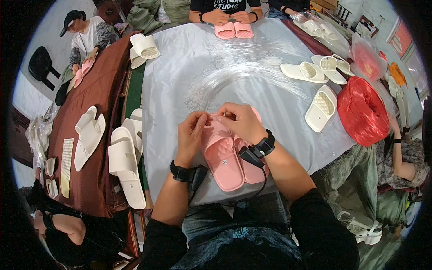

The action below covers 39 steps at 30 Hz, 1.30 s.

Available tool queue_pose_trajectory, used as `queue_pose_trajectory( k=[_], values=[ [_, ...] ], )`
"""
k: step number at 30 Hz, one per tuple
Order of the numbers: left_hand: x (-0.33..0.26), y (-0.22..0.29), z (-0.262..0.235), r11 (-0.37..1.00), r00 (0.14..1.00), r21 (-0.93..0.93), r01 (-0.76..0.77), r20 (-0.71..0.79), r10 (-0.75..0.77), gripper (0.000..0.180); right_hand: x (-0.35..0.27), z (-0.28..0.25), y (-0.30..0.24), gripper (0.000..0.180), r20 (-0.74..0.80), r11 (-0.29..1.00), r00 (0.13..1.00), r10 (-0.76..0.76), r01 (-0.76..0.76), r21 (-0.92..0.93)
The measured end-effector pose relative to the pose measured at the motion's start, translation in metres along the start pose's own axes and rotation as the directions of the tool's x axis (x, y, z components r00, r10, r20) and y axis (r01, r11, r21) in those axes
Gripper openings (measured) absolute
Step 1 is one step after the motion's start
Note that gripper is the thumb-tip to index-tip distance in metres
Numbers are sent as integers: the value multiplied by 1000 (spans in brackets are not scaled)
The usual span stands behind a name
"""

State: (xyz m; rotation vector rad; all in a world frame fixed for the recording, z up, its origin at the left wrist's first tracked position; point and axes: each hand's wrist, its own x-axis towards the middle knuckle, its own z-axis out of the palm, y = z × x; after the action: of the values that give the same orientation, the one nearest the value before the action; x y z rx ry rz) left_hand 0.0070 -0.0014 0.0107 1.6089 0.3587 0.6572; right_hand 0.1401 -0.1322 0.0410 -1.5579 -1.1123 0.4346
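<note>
Pair of pink slide slippers (223,168) on grey-covered desk (173,76), directly in front of wearer, heels toward body. Left hand (192,132) and right hand (243,122) close together at the toe end, fingers curled in; can't tell if anything is pinched between fingertips. Clear plastic strands (243,74) spread beyond. Cream slide slipper (321,109) right, just beside red twine roll (363,112). Across, a co-worker's hands (217,17) at another pink pair (234,30).

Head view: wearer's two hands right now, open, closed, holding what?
Left hand: fingers bent at the far end of the pink slippers; grip cannot be told.
Right hand: fingers curled by the same end; grip cannot be told.
</note>
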Motion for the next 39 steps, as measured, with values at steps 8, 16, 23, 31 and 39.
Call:
queue_pose_trajectory(
  k=[8, 16, 23, 31, 39],
  values=[
    [-2, 4, 3, 999, 997, 39, 22, 74, -25, 19, -1, 1, 1, 14, 43, 996, 999, -10, 7, 88],
    [1, 0, 2, 999, 999, -30, 15, 33, -14, 19, 0, 0, 2, 16, -12, 998, 998, -56, 56, 22],
    [-2, 6, 4, 1000, 999, 4, 26, 43, -27, 19, 0, 2, -3, 15, 43, 999, 999, -14, 12, 33],
    [-1, 10, 2, 996, 998, -84, 28, -61, -33, 18, -1, 5, 9, 10, -34, 994, 996, 86, -84, 64],
    [6, 13, -13, 952, 975, -282, -118, -213, 57, 13, -1, -11, -24, 25, -416, 949, 870, -264, 158, -272]
  ],
)
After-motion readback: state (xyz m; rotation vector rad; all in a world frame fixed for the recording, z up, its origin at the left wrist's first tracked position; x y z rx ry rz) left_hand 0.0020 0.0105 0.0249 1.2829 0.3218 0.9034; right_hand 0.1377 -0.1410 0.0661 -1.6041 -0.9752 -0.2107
